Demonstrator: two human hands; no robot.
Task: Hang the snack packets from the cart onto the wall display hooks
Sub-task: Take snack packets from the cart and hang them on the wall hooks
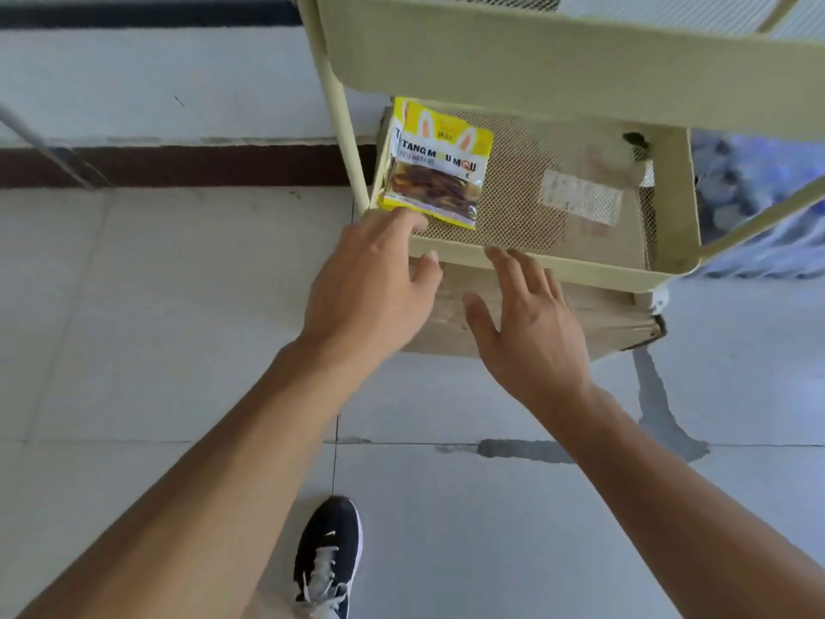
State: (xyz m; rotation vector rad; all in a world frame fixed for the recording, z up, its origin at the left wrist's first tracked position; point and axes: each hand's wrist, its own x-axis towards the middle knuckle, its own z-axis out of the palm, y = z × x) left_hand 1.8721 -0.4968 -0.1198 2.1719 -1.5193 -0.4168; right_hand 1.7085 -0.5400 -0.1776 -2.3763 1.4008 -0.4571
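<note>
Yellow snack packets [435, 167], two or more stacked, lean against the left wall of the lower mesh shelf of a pale yellow cart [558, 261]. My left hand [370, 283] hovers at the shelf's front-left rim, fingers relaxed, its fingertips close to the packets' lower edge; I cannot tell if they touch. To its right, my right hand [527, 323] is spread with straight fingers just in front of the shelf's front rim and holds nothing. No wall display hooks are in view.
A cardboard box [602, 323] sits under the cart's lower shelf. The cart's upper shelf [535, 60] overhangs the packets. A white wall with a dark skirting [178, 165] runs behind. My shoe [328, 556] stands on the tiled floor. Blue-wrapped bottles [750, 194] lie right.
</note>
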